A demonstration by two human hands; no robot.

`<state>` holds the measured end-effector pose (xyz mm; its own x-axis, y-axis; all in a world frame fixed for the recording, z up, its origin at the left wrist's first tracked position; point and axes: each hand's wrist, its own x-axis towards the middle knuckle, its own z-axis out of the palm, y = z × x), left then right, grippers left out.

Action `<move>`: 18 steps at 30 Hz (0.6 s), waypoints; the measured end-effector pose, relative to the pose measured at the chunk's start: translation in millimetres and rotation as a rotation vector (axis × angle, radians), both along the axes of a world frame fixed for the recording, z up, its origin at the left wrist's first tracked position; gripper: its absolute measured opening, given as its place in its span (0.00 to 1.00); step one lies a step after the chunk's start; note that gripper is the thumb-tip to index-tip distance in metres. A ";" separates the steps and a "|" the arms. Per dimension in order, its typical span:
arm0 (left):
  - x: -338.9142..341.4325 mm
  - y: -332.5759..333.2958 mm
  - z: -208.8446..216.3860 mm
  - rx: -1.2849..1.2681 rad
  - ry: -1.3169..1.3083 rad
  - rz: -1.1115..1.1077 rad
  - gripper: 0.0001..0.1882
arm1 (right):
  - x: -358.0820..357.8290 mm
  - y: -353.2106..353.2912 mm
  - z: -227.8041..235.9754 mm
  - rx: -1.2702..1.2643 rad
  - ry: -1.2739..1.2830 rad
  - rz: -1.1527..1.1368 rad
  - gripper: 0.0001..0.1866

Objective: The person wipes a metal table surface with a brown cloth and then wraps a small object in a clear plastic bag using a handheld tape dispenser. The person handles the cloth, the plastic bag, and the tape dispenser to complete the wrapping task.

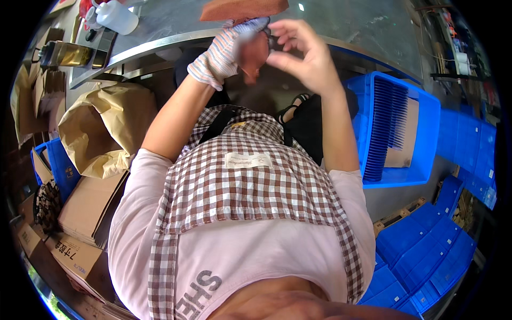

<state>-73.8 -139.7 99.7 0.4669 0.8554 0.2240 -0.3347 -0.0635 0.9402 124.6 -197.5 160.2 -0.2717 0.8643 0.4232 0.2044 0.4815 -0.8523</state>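
Note:
My left hand (pixel 221 56) wears a striped knit glove. It is closed around a reddish-brown, cloth-like piece (pixel 252 56) whose lower end hangs down in a point; this piece is blurred, so its kind is unclear. Just to the right, my bare right hand (pixel 306 56) has its thumb and curled fingers apart. Between them and the left hand shows a small dark part (pixel 271 40) that I cannot make out. Beyond the hands, a reddish-brown slab with a rough, sponge-like surface (pixel 242 9) is at the top of the view, over the metal table (pixel 357 37).
White plastic bottle (pixel 118 17) and a jar of yellowish liquid (pixel 69 54) stand at the left. Below them are a tan paper sack (pixel 85 125) and cardboard stacks (pixel 93 205). On the right, a blue crate (pixel 431 133) holds rows of dark discs; blue bins (pixel 421 245) are stacked behind.

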 end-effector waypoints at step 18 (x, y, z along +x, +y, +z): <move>2.5 6.2 6.9 -0.679 -0.691 -0.256 0.15 | -30.9 -7.2 -3.0 0.429 -0.188 -0.254 0.12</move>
<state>-71.3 -133.4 106.6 0.6068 0.7947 0.0166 -0.7495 0.5651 0.3448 93.7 -204.8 157.2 -0.1819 0.6728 0.7172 0.4900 0.6943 -0.5271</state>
